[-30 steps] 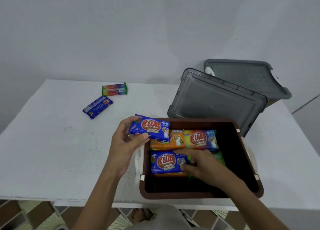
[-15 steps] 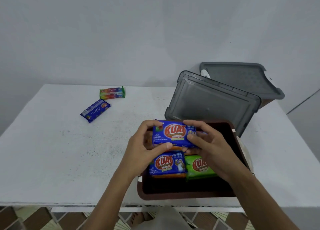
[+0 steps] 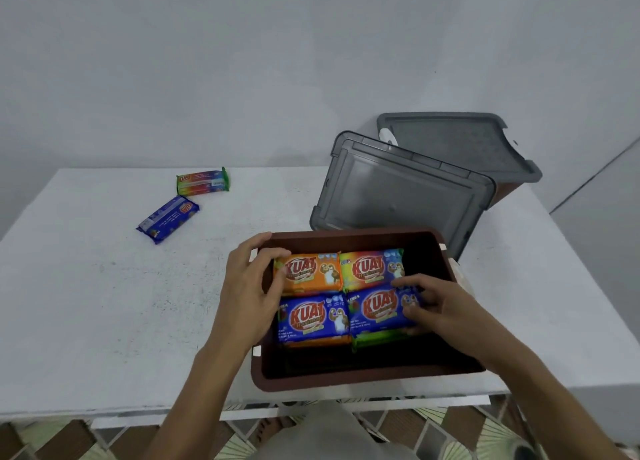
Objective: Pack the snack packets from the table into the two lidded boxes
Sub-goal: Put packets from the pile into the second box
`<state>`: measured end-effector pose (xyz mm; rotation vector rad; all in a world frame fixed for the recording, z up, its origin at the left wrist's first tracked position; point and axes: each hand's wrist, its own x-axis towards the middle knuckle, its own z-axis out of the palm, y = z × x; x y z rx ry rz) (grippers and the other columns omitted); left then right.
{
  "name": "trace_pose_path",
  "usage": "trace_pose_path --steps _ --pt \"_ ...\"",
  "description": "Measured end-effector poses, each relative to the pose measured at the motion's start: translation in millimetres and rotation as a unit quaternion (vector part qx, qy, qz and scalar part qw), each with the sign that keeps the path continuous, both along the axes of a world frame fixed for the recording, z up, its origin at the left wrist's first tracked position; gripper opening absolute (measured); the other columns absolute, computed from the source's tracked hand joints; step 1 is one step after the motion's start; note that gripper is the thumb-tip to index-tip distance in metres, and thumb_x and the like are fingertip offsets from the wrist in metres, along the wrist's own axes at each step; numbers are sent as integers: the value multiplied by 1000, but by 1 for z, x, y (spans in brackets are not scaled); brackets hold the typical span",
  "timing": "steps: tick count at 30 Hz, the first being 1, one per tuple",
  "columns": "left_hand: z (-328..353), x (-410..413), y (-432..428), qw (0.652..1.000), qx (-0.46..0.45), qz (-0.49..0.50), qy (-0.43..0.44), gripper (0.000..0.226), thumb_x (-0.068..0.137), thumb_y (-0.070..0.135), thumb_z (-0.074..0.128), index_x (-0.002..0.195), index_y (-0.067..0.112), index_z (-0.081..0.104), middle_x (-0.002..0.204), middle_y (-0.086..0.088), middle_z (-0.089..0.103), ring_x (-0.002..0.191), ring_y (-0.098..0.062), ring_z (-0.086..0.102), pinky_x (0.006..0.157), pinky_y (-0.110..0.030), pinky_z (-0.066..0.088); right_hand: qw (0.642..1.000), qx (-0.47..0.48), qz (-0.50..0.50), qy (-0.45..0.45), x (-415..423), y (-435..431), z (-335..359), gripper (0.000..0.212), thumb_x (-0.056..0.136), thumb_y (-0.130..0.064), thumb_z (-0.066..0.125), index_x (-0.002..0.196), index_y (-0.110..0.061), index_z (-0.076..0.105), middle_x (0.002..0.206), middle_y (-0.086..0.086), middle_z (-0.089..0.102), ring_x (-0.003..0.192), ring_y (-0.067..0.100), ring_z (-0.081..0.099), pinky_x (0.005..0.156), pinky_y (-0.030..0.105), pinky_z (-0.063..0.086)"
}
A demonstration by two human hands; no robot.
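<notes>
"KUAT" stands in large red letters on four packets in the box [image 3: 346,236]: the orange packet [image 3: 308,273], the rainbow packet [image 3: 372,269], the left blue packet [image 3: 313,317] and the right blue packet [image 3: 377,309]. The smaller print under each logo is too blurred to read. On the table [image 3: 104,303], the striped packet [image 3: 202,181] and the long blue packet [image 3: 168,219] carry logos and print too small to read.
</notes>
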<state>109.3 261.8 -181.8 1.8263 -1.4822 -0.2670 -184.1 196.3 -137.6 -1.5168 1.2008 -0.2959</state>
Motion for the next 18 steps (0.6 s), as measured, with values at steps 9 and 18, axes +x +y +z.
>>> trace_pose_path --steps 9,18 --pt "-3 0 2 1000 7 14 -3 28 91 38 54 116 28 62 142 2 46 122 5 28 90 -13 30 921 -209 94 316 21 3 -9 44 96 -39 56 138 -32 46 136 2 54 116 18 59 96 32 52" --pt "-6 14 4 997 -8 -36 61 30 93 50 51 119 35 56 136 24 40 122 16 38 84 -6 38 887 -363 49 282 74 -24 19 33 96 -45 51 124 -28 53 107 -4 64 84 7 57 69 21 46"
